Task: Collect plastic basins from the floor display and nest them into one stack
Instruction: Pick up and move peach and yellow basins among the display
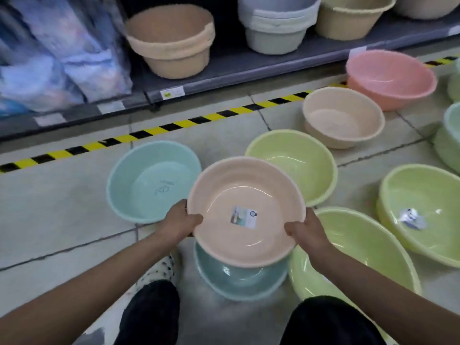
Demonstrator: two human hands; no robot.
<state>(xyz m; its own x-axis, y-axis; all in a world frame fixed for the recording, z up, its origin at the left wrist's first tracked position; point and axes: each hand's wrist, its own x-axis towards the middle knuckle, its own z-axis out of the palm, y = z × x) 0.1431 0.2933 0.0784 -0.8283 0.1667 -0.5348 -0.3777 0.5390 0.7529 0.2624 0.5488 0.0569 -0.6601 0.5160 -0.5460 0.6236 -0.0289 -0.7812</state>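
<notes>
Gripping the peach basin [245,195] by opposite rims, our left hand [178,221] and right hand [307,232] closed on it, we judge it light, stiff, slick.

Hazard tape [174,125] along shelf edge [249,70]

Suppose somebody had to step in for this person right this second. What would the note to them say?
Left hand and right hand: each grips an opposite rim of the peach basin, holding it above the teal basin in front of the knees.

Done: the peach basin is picked up. I cannot tell whether it is seated in the teal one yet.

Left on the floor: a light blue basin to the left, green basins ahead and to the right, a beige basin, a pink basin, and more at the right edge.

Next, probably: lower the peach basin into the teal one, then gather the rest.
</notes>
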